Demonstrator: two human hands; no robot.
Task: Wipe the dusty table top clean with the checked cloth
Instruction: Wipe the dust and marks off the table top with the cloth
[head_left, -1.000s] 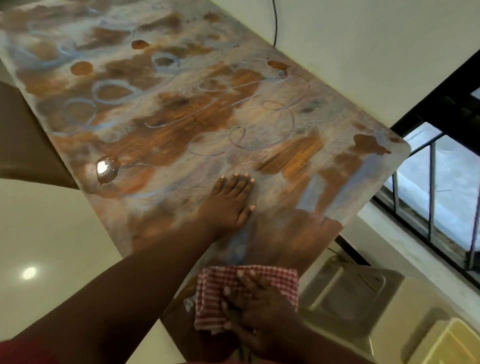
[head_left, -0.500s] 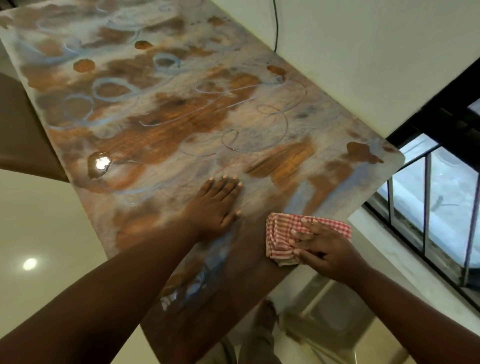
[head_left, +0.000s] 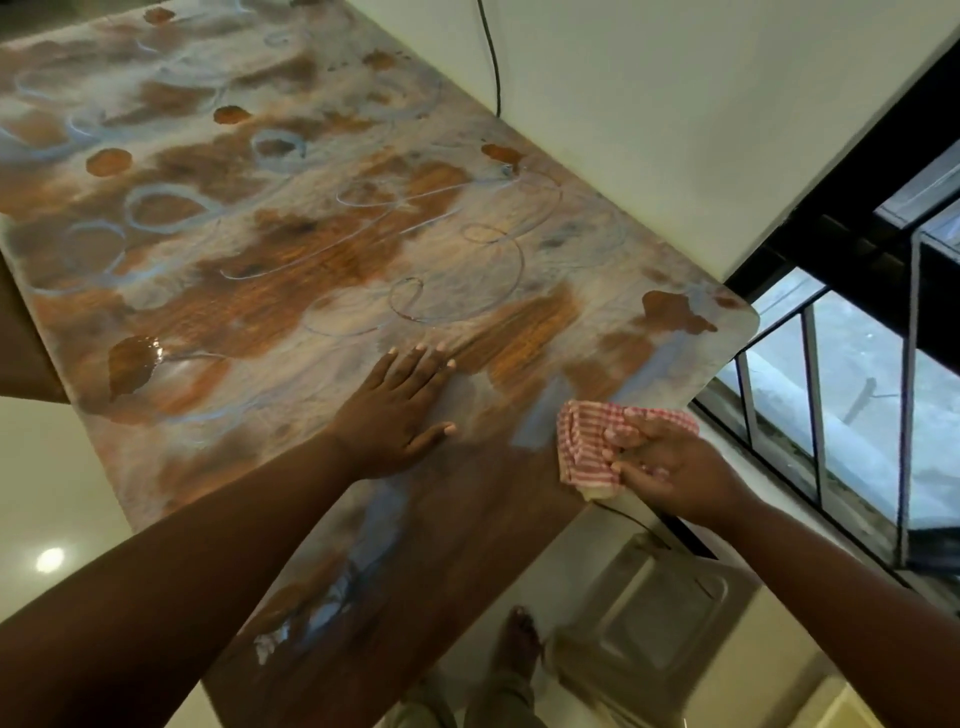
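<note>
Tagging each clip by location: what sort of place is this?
Probably a room in a home. A dusty wooden table top stands against a plain pale wall, beside a barred window, on a glossy tiled floor.

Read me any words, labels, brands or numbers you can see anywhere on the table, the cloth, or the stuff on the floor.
None: no readable text in this view.
The table top carries only loops and curls traced in the dust, not letters.
The checked cloth, held in the right hand, shows only red and white stripes, no label.
The grey tray on the floor is blurred; no print can be made out.
</note>
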